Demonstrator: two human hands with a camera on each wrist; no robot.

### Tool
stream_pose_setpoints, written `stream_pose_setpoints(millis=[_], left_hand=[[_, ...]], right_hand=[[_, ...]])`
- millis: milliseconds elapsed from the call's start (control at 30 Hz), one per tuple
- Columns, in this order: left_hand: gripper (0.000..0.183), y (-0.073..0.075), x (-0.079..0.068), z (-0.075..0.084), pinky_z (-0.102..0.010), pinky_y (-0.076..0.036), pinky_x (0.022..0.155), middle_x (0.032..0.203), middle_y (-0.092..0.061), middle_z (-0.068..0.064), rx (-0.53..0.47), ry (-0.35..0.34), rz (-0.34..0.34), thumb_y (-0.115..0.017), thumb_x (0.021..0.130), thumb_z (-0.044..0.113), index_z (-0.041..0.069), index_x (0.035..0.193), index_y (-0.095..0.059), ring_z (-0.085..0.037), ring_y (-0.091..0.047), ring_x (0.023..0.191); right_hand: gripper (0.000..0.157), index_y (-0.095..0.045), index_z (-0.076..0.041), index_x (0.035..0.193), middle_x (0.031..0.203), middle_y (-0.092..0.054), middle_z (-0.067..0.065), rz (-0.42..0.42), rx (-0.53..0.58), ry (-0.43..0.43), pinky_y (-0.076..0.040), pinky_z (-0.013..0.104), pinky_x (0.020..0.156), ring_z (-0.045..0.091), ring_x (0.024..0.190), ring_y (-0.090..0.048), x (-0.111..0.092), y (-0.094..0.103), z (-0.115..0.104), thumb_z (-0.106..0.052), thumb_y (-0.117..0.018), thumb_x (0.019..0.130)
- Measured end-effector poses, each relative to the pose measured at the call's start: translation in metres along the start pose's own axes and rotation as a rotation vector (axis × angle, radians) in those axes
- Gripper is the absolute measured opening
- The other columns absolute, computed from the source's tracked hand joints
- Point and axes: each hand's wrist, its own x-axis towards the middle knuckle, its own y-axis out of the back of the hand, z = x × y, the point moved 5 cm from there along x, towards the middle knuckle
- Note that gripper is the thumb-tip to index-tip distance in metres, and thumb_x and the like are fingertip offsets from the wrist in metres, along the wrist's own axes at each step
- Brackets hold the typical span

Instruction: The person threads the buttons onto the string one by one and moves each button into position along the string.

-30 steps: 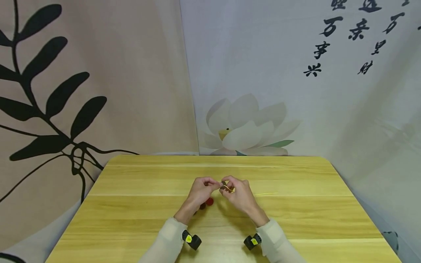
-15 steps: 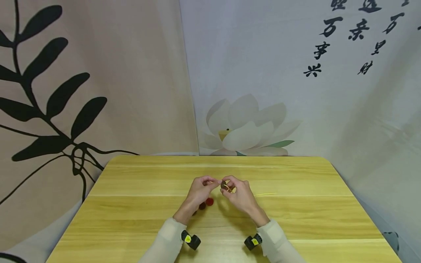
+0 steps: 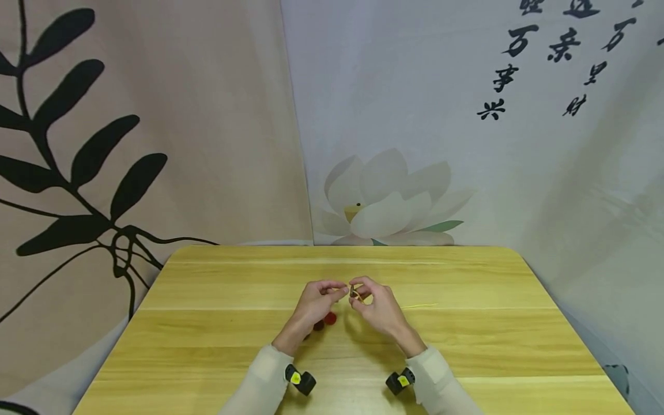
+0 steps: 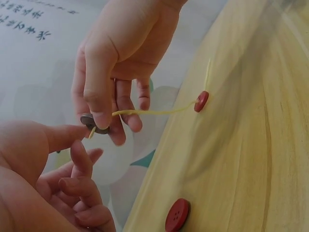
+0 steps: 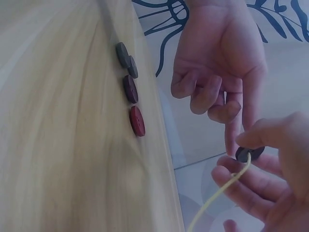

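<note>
My right hand [image 3: 381,305] pinches a dark button [image 4: 95,123] between thumb and fingers. A yellow string [image 4: 149,112] runs through the button, its short end poking out on the side toward my left hand [image 3: 313,302]. The left index finger and thumb are right at that end, the other fingers curled; whether they pinch it I cannot tell. Farther along the string, a red button [image 4: 202,101] is threaded on it, low by the tabletop; my right hand hides it in the head view. The string's tail lies on the table to the right.
Near the left hand, a loose red button [image 5: 137,121], a dark red button [image 5: 130,89] and two dark buttons [image 5: 122,55] lie in a row on the wooden table [image 3: 467,346]. Printed curtains [image 3: 233,115] hang behind the table's far edge.
The dark button has turned in my right fingers until it stands nearly edge-on to the head view. My left fingertips have drawn slightly left, away from it.
</note>
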Motion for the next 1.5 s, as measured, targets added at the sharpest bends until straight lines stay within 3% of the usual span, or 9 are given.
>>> stream_pose_setpoints(millis=[233, 433, 667, 933, 1100, 1500], left_hand=[[0.026, -0.0018, -0.0002, -0.0025, -0.028, -0.041, 0.060, 0.090, -0.065, -0.012, -0.003, 0.014, -0.016, -0.069, 0.094, 0.030, 0.008, 0.107, -0.075, -0.015, -0.049, 0.066], [0.026, -0.0022, -0.0010, -0.0039, -0.029, -0.041, 0.062, 0.089, -0.064, -0.009, 0.010, 0.013, -0.011, -0.069, 0.093, 0.031, 0.008, 0.105, -0.075, -0.015, -0.049, 0.068], [0.024, -0.0018, -0.0014, -0.0040, -0.028, -0.041, 0.061, 0.088, -0.064, -0.010, -0.014, 0.007, -0.003, -0.069, 0.094, 0.029, 0.007, 0.102, -0.075, -0.014, -0.048, 0.066], [0.020, -0.0016, -0.0008, -0.0042, -0.027, -0.039, 0.059, 0.080, -0.060, -0.002, -0.029, 0.002, 0.020, -0.069, 0.094, 0.026, 0.007, 0.098, -0.074, -0.013, -0.047, 0.066], [0.019, -0.0016, -0.0004, -0.0039, -0.026, -0.039, 0.059, 0.079, -0.060, -0.001, -0.030, 0.003, 0.027, -0.069, 0.094, 0.025, 0.007, 0.097, -0.074, -0.013, -0.047, 0.066], [0.019, -0.0008, -0.0002, -0.0037, -0.027, -0.040, 0.061, 0.090, -0.063, -0.016, -0.044, -0.002, 0.026, -0.069, 0.094, 0.026, 0.007, 0.098, -0.074, -0.014, -0.048, 0.067]], right_hand=[[0.031, -0.066, -0.007, 0.116, 0.093, -0.075, 0.004, -0.015, 0.017, -0.018, -0.050, 0.055, 0.083, 0.018, 0.085, -0.065, -0.0002, -0.0013, 0.0021, -0.001, -0.071, 0.086], [0.030, -0.066, -0.006, 0.116, 0.092, -0.075, 0.004, -0.021, 0.016, -0.005, -0.050, 0.054, 0.082, 0.017, 0.084, -0.066, -0.0001, -0.0030, 0.0031, -0.001, -0.071, 0.087], [0.031, -0.065, -0.006, 0.117, 0.096, -0.074, 0.012, -0.039, 0.041, -0.018, -0.049, 0.057, 0.085, 0.020, 0.086, -0.066, -0.0006, -0.0038, 0.0029, -0.001, -0.071, 0.087], [0.030, -0.065, -0.009, 0.117, 0.095, -0.074, 0.006, -0.047, 0.027, -0.029, -0.050, 0.055, 0.085, 0.019, 0.087, -0.065, -0.0001, -0.0045, 0.0037, -0.003, -0.071, 0.087], [0.030, -0.065, -0.010, 0.116, 0.096, -0.074, 0.010, -0.050, 0.029, -0.027, -0.050, 0.056, 0.085, 0.019, 0.087, -0.065, -0.0001, -0.0045, 0.0031, -0.001, -0.071, 0.087], [0.031, -0.064, -0.008, 0.116, 0.099, -0.073, 0.015, -0.059, 0.048, -0.030, -0.050, 0.057, 0.087, 0.023, 0.089, -0.067, 0.0003, -0.0052, 0.0040, 0.000, -0.069, 0.087]])
